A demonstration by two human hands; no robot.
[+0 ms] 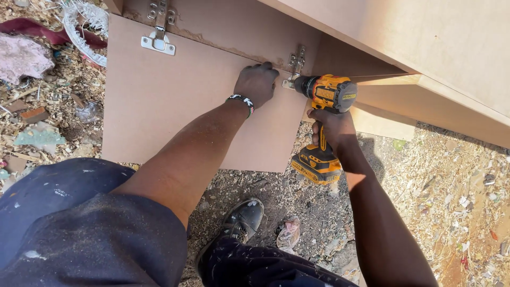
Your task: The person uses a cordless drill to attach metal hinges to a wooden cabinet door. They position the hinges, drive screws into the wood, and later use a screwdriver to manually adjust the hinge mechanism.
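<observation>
— Head view: what does the frame show?

— Right hand grips a yellow cordless drill, its bit at the right cabinet hinge. Left hand presses, fingers curled, on the fibreboard door panel just beside that hinge.

— What makes for a clean drive?

— Likely a bit square to the screw, steady pressure, and the panel pinned flat against the cabinet carcass. A second hinge sits well left.

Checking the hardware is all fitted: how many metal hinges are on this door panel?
2: one hinge near the panel's top left, one hinge at the drill tip. Others may be hidden.
</observation>
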